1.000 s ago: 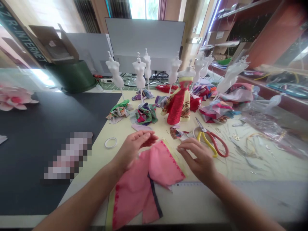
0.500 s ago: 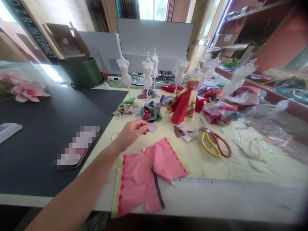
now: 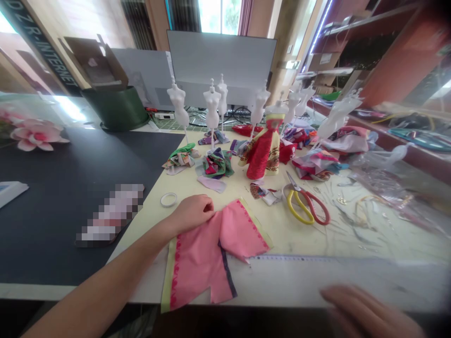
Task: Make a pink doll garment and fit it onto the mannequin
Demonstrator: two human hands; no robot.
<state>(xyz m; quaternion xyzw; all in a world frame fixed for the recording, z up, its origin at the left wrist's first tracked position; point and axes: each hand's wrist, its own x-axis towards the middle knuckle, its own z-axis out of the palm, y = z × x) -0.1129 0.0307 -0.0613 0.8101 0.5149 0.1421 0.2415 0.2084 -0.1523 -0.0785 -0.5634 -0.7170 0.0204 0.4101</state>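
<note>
Left hand (image 3: 193,211) curled on pink cloth (image 3: 198,258), lengthwise front-to-back, notched end (image 3: 221,292) near

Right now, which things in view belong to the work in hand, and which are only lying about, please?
In the work, as far as I can judge:
pink cloth, with the left hand at its upper edge

Lying about, untouched:
scissors, though possibly a tool for it
white ring
pink flower
green pot
</note>
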